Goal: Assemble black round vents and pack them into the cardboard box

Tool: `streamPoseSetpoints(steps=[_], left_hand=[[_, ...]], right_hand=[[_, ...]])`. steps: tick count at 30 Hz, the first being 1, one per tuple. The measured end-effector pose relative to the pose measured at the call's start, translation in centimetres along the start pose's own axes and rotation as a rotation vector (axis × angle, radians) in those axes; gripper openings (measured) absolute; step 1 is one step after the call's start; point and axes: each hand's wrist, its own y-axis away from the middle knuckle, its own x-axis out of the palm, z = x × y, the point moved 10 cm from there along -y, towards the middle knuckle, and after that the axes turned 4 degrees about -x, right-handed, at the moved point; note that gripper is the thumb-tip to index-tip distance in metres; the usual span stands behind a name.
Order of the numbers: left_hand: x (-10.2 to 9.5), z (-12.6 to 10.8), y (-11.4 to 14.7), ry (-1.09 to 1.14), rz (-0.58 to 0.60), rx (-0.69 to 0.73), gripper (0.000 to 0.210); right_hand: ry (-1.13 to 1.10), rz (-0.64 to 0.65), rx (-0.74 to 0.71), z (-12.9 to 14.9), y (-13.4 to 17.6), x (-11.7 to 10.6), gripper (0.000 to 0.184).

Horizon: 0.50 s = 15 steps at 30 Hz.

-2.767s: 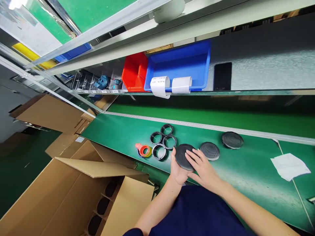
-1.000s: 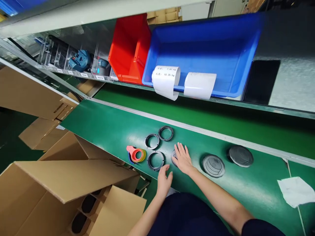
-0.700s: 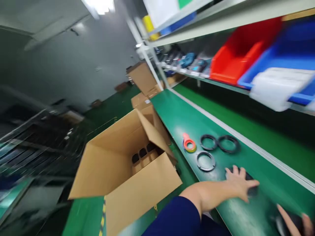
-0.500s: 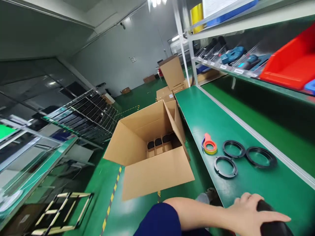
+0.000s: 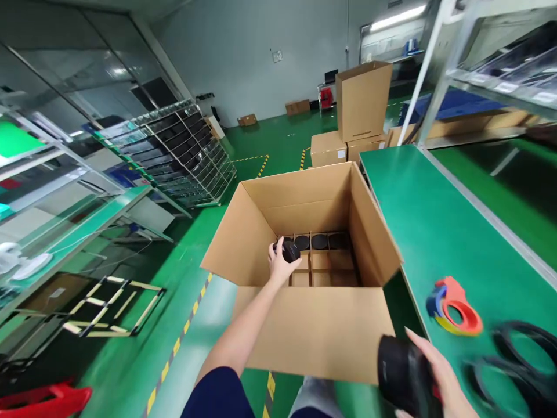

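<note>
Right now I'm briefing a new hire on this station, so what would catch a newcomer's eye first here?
The big open cardboard box on the green floor fills the middle of the view, with dark round parts standing in its divider cells. The left hand is down inside it, gripping a black round part, while the right hand holds a black cylindrical part at the bottom right. A red tape dispenser lies on the green table.

Bright, even indoor light from long white ceiling strip lamp (image 5: 398, 17) at far wall. Glossy green floor (image 5: 278, 139) shows pale sheen. Open brown cardboard box (image 5: 313, 331) interior shadowed. Wide-angle bend at edges: white metal rack post (image 5: 429, 78) leans. Motion blur on black plastic rings (image 5: 520, 363) and black round part (image 5: 404, 374) at lower right.
</note>
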Motion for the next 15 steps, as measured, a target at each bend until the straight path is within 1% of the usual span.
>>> streamPoseSetpoints(steps=[1,2,3,5,6,7,8,9,11,12,13,15], left_hand=[[1.0,2.2,-3.4,-0.034,0.033,-0.029,0.097],[2.4,4.3,-6.4,-0.073,0.078,-0.050,0.097],[4.2,6.3,-9.1,-0.114,0.133,-0.061,0.099],[8.7,10.0,-13.2,-0.186,0.257,-0.065,0.103],[11.1,11.8,-14.6,-0.215,0.319,-0.063,0.105],[13.4,13.5,-15.7,-0.240,0.377,-0.063,0.107],[15.7,15.0,-16.6,-0.260,0.430,-0.063,0.108],[17.9,16.5,-17.2,-0.277,0.476,-0.063,0.109],[21.8,19.0,-18.1,-0.304,0.551,-0.056,0.110],[23.4,20.1,-18.5,-0.313,0.580,-0.049,0.111],[24.9,21.0,-18.9,-0.319,0.602,-0.042,0.111],[27.3,22.5,-19.6,-0.323,0.631,-0.030,0.111]], right_hand=[[0.008,0.032,-0.031,1.3,-4.9,2.2,0.099],[0.032,0.047,-0.064,2.3,-10.0,4.5,0.099],[0.077,0.077,-0.078,2.8,-15.1,7.5,0.099],[0.194,0.155,-0.079,2.5,-24.6,14.5,0.097],[0.274,0.217,-0.050,1.5,-28.6,18.7,0.097],[0.360,0.297,-0.014,0.1,-31.8,23.0,0.098],[0.438,0.395,0.015,-1.5,-34.2,27.6,0.101],[0.503,0.492,0.041,-3.1,-35.9,31.9,0.104],[0.568,0.650,0.064,-6.0,-37.7,39.7,0.111],[0.577,0.698,0.068,-7.2,-38.2,42.9,0.113],[0.579,0.727,0.071,-8.2,-38.5,45.6,0.114],[0.584,0.766,0.070,-10.1,-38.8,49.9,0.115]])
